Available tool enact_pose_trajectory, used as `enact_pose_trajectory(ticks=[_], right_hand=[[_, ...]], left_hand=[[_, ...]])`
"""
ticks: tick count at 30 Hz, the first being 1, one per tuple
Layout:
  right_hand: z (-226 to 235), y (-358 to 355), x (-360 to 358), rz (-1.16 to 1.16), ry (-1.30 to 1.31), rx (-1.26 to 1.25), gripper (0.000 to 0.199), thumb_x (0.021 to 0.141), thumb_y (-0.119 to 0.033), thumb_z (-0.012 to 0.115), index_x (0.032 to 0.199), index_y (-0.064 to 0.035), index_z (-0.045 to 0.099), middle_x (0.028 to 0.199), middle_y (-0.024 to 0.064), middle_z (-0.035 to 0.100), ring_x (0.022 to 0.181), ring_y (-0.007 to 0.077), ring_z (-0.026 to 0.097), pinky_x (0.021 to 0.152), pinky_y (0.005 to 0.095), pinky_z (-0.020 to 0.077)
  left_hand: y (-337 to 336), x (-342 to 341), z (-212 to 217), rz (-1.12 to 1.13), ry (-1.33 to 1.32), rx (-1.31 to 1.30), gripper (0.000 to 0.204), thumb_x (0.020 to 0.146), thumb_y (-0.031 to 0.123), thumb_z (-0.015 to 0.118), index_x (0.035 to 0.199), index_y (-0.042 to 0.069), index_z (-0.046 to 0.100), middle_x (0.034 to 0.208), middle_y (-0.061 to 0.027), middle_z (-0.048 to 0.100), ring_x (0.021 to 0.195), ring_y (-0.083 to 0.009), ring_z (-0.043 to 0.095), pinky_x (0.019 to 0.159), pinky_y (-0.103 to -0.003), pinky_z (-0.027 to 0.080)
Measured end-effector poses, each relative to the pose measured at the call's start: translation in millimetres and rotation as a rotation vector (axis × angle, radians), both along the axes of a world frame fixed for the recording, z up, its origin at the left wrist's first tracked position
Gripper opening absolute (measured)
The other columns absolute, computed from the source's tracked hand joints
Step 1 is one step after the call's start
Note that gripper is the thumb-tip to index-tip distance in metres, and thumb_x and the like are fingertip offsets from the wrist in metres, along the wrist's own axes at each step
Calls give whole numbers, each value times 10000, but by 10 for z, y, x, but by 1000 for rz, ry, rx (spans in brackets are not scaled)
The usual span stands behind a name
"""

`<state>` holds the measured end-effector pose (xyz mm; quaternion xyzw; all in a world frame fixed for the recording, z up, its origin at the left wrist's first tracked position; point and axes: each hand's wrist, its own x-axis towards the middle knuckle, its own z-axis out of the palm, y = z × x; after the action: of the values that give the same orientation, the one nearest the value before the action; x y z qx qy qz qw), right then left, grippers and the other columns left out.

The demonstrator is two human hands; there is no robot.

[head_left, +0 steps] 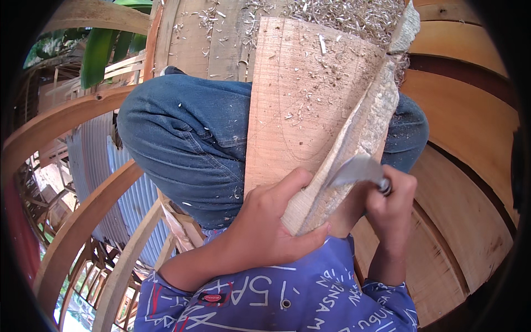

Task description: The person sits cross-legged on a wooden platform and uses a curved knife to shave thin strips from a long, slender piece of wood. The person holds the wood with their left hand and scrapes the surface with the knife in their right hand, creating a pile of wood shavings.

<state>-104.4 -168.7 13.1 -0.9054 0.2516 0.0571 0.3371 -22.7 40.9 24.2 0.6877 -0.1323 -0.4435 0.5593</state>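
A long, rough-edged strip of pale wood (362,124) slants from my belly up and to the right, across a board. My left hand (271,218) grips its near end, thumb on one side and fingers on the other. In my right hand (392,202) is a knife (357,170) with a short curved blade, held by its handle. The blade lies against the strip's rough right-hand face, just beyond my left hand. Underneath, the flat reddish board (293,99) rests across my lap, with a faint curved line and scattered chips on it.
Curled wood shavings (354,16) pile up on the plank floor (193,44) ahead. My crossed legs in blue jeans (182,138) flank the board. Wide planks (459,133) run along the right. Curved wooden rails (77,119) stand at the left, with corrugated metal sheets (105,171) beyond.
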Motion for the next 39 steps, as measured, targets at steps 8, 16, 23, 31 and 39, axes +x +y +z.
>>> enact_pose_trajectory(ticks=[8,16,23,31,39], right_hand=[[-126,-265,145,-189,47,-35,201,753,-42,554,613,66,460,487,118,319,507,81,325,436,316,282],[-117,-50,-3,-5,-36,61,202,747,-39,549,603,64,452,486,120,310,498,81,316,431,307,282],[-100,-170,69,-9,21,-65,256,747,-76,607,581,49,457,491,195,372,400,260,374,437,363,324],[-310,-578,159,-293,-76,-45,314,842,-100,584,597,32,437,516,77,265,524,77,279,445,329,233],[-91,-238,91,-3,-35,-30,258,771,-87,612,587,18,464,486,142,362,430,244,436,447,362,324]], left_hand=[[65,-6,89,31,30,-66,454,686,164,779,1021,-10,528,800,-73,558,745,-92,543,648,-252,447],[39,-42,24,11,-57,-31,479,691,174,779,1044,-17,517,819,-80,563,760,-118,561,681,-264,454],[-51,34,-27,7,53,-37,455,721,161,760,1063,-15,516,842,-174,616,758,-269,647,648,-328,500],[-12,-125,109,-75,54,-127,445,708,143,775,1056,-20,550,839,-94,611,750,-124,606,658,-254,470],[-109,-8,87,-40,-12,-32,446,714,164,757,1058,-6,531,832,-190,626,745,-305,669,640,-338,510]])
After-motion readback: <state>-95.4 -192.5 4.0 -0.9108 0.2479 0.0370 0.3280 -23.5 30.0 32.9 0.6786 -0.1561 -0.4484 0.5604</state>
